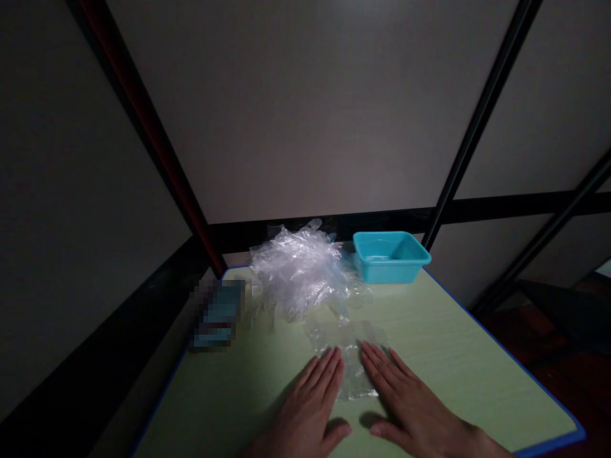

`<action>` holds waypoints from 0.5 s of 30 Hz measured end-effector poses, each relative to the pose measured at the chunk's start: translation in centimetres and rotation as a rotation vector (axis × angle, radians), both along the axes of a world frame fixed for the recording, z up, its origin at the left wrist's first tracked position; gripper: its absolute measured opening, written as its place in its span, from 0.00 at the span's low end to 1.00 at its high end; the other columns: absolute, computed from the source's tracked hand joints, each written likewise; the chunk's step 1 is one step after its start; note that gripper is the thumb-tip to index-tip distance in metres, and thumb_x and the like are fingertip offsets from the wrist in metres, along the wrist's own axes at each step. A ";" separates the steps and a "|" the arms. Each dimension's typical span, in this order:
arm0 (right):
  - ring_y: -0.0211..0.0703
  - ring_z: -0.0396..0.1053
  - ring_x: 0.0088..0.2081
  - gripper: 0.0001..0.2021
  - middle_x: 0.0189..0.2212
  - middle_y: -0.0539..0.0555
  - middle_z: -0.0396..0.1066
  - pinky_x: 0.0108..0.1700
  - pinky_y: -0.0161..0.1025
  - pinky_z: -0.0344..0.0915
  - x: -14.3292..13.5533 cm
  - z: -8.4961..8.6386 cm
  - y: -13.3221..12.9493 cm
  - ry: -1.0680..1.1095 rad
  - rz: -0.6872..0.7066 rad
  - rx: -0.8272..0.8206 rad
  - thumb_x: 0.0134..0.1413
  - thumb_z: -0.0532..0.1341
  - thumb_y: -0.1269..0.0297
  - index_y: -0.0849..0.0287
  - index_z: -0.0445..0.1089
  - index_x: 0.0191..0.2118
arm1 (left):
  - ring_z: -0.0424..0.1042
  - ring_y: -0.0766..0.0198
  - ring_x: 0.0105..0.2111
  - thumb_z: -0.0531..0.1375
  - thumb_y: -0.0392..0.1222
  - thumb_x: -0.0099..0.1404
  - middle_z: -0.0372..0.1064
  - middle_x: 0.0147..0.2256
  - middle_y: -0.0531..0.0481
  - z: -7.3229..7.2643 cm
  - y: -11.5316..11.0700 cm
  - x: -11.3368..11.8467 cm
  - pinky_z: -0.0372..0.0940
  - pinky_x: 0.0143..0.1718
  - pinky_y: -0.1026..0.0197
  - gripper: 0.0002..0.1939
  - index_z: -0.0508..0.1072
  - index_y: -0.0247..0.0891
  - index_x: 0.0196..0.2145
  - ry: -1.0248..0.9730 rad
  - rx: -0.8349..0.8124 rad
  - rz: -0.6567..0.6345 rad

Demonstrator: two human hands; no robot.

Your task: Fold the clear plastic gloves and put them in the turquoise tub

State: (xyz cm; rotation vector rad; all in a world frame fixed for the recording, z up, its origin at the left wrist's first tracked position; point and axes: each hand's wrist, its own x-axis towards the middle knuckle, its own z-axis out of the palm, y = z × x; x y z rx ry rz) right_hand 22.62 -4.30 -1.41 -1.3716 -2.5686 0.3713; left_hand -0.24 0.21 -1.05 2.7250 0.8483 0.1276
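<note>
A clear disposable plastic glove (352, 372) lies spread out on the table in front of me. My left hand (310, 404) rests flat on its left side, fingers stretched out and pointing away from me. On the other side my right hand (403, 397) lies flat too, its fingertips on the thin film. Both thumbs point inward, and the hands are apart with the glove showing between them. Just beyond is a loose, crumpled heap of similar clear plastic gloves (300, 270), some with finger shapes sticking out.
A turquoise plastic basin (391, 270) stands at the table's back right, beside the heap. At the left edge lies a pixelated, dark rectangular object (219, 315). The pale green table (458, 362) has a blue rim and stands against panelled doors (315, 114).
</note>
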 end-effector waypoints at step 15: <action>0.52 0.36 0.61 0.34 0.62 0.61 0.36 0.59 0.56 0.37 1.0 0.9 -0.9 -0.012 -0.024 0.046 0.56 0.50 0.52 0.63 0.36 0.62 | 0.36 0.52 0.60 0.59 0.41 0.56 0.31 0.62 0.47 0.7 0.8 -1.1 0.42 0.57 0.48 0.42 0.38 0.41 0.61 -0.032 -0.035 -0.029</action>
